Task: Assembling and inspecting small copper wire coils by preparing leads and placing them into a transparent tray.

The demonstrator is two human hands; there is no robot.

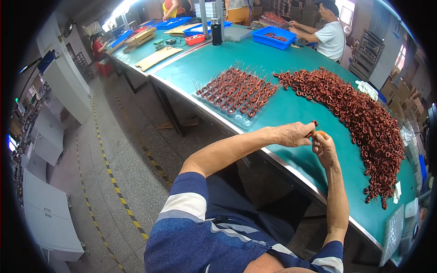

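My left hand [295,134] and my right hand [325,149] meet over the near edge of the green table, both with fingers closed. A small dark red ring-shaped wire coil [315,123] pokes out past the fingertips of my left hand. My right hand pinches close beside it, where a small orange patch shows; the fingers hide what it grips. Left of my hands lies a clear plastic tray [246,122] with rows of red-brown coils, their wire ends sticking up. To the right a long curved heap of loose coils [359,118] spreads over the table.
A blue bin [273,38] with coils stands at the far side, near a person in a white shirt [331,36]. A black bottle [216,32] and a red basket [195,40] stand further left. Clear trays [392,234] lean at the right edge, near white cloth [367,90].
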